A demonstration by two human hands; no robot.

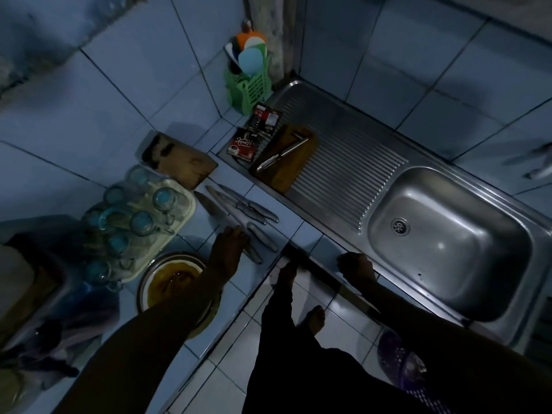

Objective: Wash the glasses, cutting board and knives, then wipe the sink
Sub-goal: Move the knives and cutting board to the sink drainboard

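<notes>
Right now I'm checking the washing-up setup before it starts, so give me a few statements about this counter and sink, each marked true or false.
1. The sink basin holds a stack of glasses. False: the basin holds no glasses; the glasses stand on a tray on the counter.
2. The left hand is at the knives lying on the tiled counter. True.
3. A cutting board with a knife on it lies on the ribbed drainboard. True.
4. The right hand is down in the basin. False: it rests at the counter's front edge, beside the basin.
5. The green utensil holder stands in the far corner. True.
</notes>
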